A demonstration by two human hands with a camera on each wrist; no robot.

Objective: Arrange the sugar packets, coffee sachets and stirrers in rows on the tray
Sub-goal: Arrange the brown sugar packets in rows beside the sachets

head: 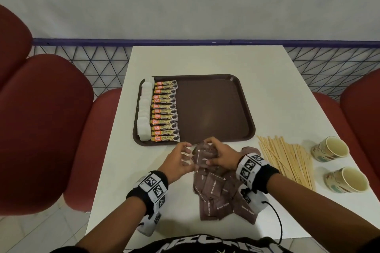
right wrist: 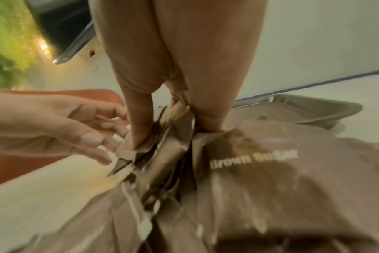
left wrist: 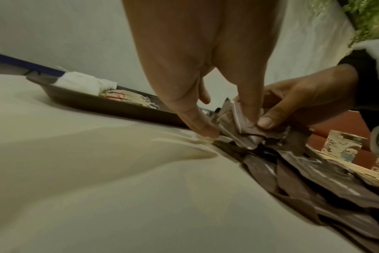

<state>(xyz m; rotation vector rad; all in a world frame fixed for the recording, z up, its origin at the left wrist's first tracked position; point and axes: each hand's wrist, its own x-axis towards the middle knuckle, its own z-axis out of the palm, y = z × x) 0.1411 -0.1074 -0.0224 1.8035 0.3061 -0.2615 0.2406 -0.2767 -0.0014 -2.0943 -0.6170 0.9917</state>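
Note:
A brown tray (head: 211,109) lies mid-table. Along its left side runs a column of white packets (head: 144,113), with a column of orange-and-gold coffee sachets (head: 164,111) beside it. In front of the tray lies a loose pile of brown sugar packets (head: 218,197). My right hand (head: 208,152) grips a bunch of these sugar packets (head: 202,155) on edge above the pile, thumb on one side and fingers on the other (right wrist: 173,130). My left hand (head: 188,157) is just left of the bunch, its straight fingertips (right wrist: 117,137) touching the packets' edges. Wooden stirrers (head: 287,160) lie in a heap to the right.
Two paper cups (head: 329,149) (head: 347,179) lie on their sides at the table's right edge, beyond the stirrers. Red chairs (head: 45,129) flank the table on both sides. The tray's middle and right part is bare. A blue rail with mesh runs behind the table.

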